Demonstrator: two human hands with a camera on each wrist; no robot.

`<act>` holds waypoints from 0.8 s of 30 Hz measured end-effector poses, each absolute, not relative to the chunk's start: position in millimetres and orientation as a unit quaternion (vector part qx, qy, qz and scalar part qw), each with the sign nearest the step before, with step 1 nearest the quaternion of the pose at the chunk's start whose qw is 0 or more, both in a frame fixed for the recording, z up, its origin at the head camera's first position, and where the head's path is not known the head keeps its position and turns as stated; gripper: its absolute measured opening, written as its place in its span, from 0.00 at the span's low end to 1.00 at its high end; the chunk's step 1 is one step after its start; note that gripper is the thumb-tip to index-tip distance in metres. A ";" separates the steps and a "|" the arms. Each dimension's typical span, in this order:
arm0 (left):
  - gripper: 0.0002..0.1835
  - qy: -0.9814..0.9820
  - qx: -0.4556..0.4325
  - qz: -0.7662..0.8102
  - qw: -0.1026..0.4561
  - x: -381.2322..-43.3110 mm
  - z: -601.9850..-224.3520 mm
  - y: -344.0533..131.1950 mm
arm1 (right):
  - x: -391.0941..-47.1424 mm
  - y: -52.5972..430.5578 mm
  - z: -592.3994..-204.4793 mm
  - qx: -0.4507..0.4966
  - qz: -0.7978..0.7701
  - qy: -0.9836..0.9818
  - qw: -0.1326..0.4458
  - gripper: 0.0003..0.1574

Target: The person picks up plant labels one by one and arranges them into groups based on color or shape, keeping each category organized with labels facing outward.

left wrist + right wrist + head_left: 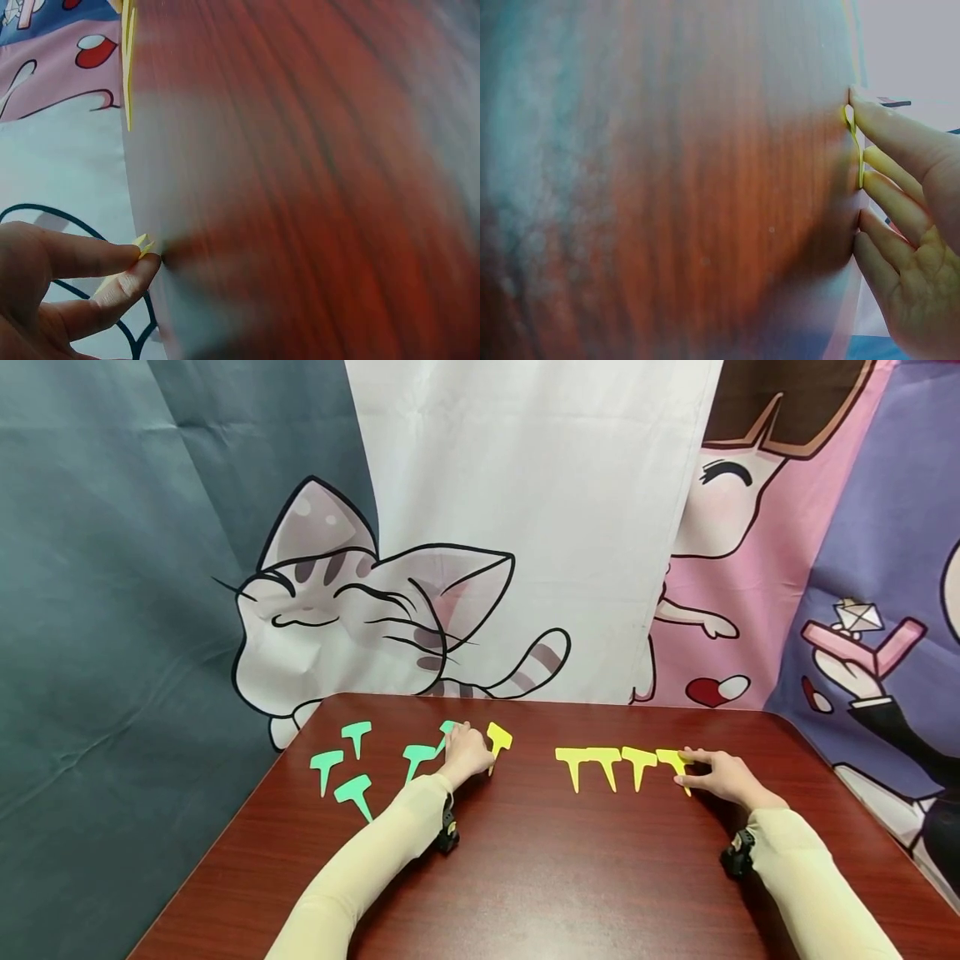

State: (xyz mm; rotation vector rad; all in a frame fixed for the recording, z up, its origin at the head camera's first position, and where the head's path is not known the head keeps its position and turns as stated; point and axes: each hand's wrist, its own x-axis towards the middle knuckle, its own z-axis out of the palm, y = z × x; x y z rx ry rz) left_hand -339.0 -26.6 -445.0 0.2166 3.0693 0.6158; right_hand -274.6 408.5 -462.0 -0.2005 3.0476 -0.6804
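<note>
My left hand (467, 752) pinches a yellow T-shaped plant label (498, 737) between thumb and finger, its broad head up; a bit of this label (145, 246) shows at the fingertips in the left wrist view. Beside that hand is a green T-shaped label (447, 727), partly hidden by it. At the right end of a row of yellow labels (603, 755), my right hand (720, 775) touches the last yellow label (670, 757). In the right wrist view its fairly straight fingers (892, 199) rest at the tabletop along this label (860, 166).
Several more green labels lie on the left of the brown table (525, 877), among them one green label (356, 735) near the back edge and another (355, 792) nearer the front. A printed cartoon curtain (525, 468) hangs right behind the table.
</note>
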 end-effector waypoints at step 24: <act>0.15 0.971 0.092 0.217 0.035 -325.4 -443.8 10.2 | -273.2 406.7 -461.5 -0.059 -0.225 0.973 0.008 0.48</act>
